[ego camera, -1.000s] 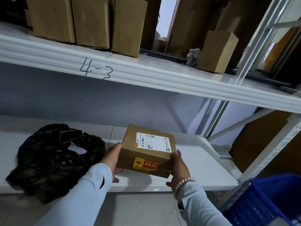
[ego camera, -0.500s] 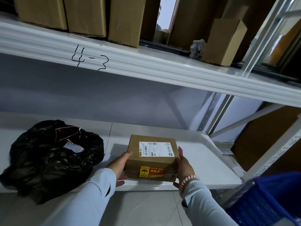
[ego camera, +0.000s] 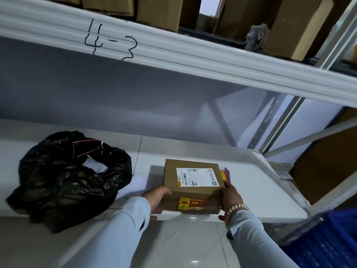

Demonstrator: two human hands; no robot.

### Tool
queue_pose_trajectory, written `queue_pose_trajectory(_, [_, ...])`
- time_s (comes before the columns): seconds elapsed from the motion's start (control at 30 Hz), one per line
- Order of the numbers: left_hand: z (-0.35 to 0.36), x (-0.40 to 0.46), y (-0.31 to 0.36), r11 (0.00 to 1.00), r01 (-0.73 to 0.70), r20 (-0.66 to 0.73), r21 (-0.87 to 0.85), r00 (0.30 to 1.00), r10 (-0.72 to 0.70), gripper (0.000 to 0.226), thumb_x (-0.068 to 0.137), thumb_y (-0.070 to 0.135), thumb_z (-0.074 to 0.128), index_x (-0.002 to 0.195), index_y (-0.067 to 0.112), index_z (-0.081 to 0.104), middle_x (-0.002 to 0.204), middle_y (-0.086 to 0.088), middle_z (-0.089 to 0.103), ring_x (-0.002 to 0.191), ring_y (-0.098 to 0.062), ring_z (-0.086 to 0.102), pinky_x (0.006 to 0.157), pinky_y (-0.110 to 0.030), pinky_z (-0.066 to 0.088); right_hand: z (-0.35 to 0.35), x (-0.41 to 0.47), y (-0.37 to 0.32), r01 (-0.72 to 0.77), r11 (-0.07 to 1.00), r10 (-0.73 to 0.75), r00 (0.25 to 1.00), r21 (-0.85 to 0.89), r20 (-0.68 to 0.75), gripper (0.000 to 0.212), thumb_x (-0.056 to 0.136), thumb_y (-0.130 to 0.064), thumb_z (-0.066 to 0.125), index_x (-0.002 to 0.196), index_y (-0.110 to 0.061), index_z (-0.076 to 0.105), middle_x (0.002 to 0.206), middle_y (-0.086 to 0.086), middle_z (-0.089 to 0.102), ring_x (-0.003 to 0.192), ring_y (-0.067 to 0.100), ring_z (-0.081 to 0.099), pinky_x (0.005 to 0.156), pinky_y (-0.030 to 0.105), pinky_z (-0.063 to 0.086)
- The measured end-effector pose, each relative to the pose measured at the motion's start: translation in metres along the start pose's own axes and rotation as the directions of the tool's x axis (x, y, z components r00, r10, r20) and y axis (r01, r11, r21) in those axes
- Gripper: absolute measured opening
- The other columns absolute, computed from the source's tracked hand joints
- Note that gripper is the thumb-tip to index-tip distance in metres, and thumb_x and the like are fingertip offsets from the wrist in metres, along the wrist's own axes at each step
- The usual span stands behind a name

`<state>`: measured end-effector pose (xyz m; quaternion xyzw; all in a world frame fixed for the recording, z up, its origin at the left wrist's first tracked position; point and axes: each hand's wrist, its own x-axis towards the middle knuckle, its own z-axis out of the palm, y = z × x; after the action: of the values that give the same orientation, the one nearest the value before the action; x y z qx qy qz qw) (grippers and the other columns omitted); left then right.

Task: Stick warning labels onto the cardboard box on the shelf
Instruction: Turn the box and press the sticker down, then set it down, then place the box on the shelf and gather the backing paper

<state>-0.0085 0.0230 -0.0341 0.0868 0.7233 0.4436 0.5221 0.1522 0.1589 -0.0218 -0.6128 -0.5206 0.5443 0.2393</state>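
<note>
Cardboard box [ego camera: 193, 182] on the lower shelf [ego camera: 260, 190]
My left hand [ego camera: 157, 198] presses its nine o'clock side and my right hand [ego camera: 230, 196] its three o'clock side, fingers fairly straight; a keep-dry label [ego camera: 190, 203] faces me; black bag [ego camera: 67, 176] at nine o'clock
</note>
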Motion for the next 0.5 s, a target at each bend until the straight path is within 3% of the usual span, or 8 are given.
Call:
queue_pose_trajectory(0.1, [0.001, 0.001, 0.0, 0.999, -0.001, 0.015, 0.037, 1.0, 0.0, 0.012, 0.088, 0.031, 0.055, 0.08, 0.023, 0.052, 0.088, 0.004, 0.053, 0.11, -0.025, 0.059, 0.084, -0.031, 0.043, 0.004, 0.001, 0.004, -0.017, 0.998, 0.018, 1.0, 0.068, -0.02, 0.03, 0.096, -0.007, 0.03, 0.116, -0.018, 0.05, 0.111, 0.01, 0.058, 0.082, 0.026, 0.056, 0.066, 0.036, 0.047])
queue_pose_trajectory(0.23, [-0.001, 0.006, -0.001, 0.995, -0.012, 0.009, 0.1, 1.0, 0.011, 0.009, 0.088, 0.029, 0.055, 0.08, 0.026, 0.051, 0.089, 0.01, 0.049, 0.112, -0.022, 0.059, 0.087, -0.033, 0.045, 0.012, 0.012, 0.008, -0.001, 0.999, 0.006, 0.995, 0.048, -0.097, 0.041, 0.091, -0.002, 0.032, 0.126, -0.007, 0.053, 0.123, 0.017, 0.06, 0.107, 0.036, 0.057, 0.086, 0.041, 0.048])
queue_pose_trajectory(0.3, [-0.007, 0.014, -0.001, 0.985, -0.028, -0.009, 0.171, 1.0, 0.03, 0.005, 0.089, 0.025, 0.054, 0.086, 0.022, 0.056, 0.098, 0.004, 0.055, 0.11, -0.022, 0.061, 0.09, -0.037, 0.049, 0.015, 0.013, 0.005, 0.002, 0.995, 0.021, 0.971, 0.096, -0.238, 0.037, 0.092, -0.005, 0.037, 0.126, -0.003, 0.051, 0.127, 0.023, 0.057, 0.113, 0.04, 0.054, 0.09, 0.042, 0.045])
queue_pose_trajectory(0.4, [-0.025, 0.035, -0.002, 0.902, -0.188, -0.157, 0.388, 0.951, 0.266, 0.022, 0.087, 0.016, 0.051, 0.103, 0.018, 0.065, 0.117, -0.007, 0.063, 0.109, -0.028, 0.061, 0.09, -0.032, 0.048, 0.019, 0.01, -0.006, 0.064, 0.993, -0.003, 0.866, 0.104, -0.5, 0.029, 0.088, -0.016, 0.043, 0.114, -0.016, 0.055, 0.122, 0.02, 0.058, 0.109, 0.043, 0.055, 0.098, 0.048, 0.045])
queue_pose_trajectory(0.5, [-0.053, 0.041, -0.007, 0.754, -0.234, -0.21, 0.613, 0.872, 0.442, 0.024, 0.087, 0.012, 0.054, 0.101, 0.024, 0.069, 0.117, -0.003, 0.064, 0.105, -0.022, 0.058, 0.092, -0.022, 0.043, 0.03, 0.001, -0.019, 0.279, 0.959, -0.256, 0.791, -0.045, -0.556, 0.023, 0.086, -0.013, 0.049, 0.107, -0.019, 0.058, 0.114, 0.015, 0.061, 0.106, 0.038, 0.057, 0.094, 0.046, 0.047])
